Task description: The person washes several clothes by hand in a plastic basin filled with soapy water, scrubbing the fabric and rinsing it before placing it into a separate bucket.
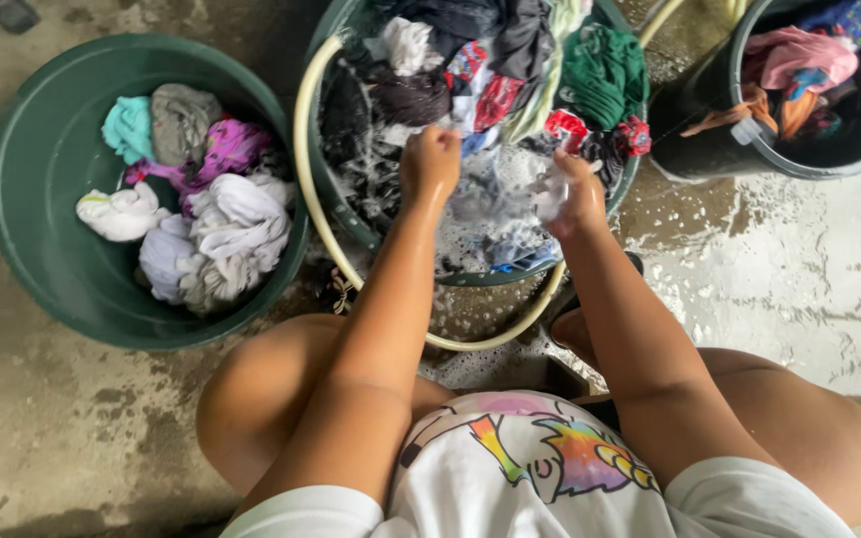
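On wet concrete floor (769,289), the left hand (431,162) and right hand (572,194) are fisted on soapy cloth (495,204) in the basin (323,174) at twelve o'clock.

A home washing spot outdoors, by the look of it: wet concrete floor (769,289), green basins (42,179) heaped with clothes (211,219), soapy water, a hose (303,130).
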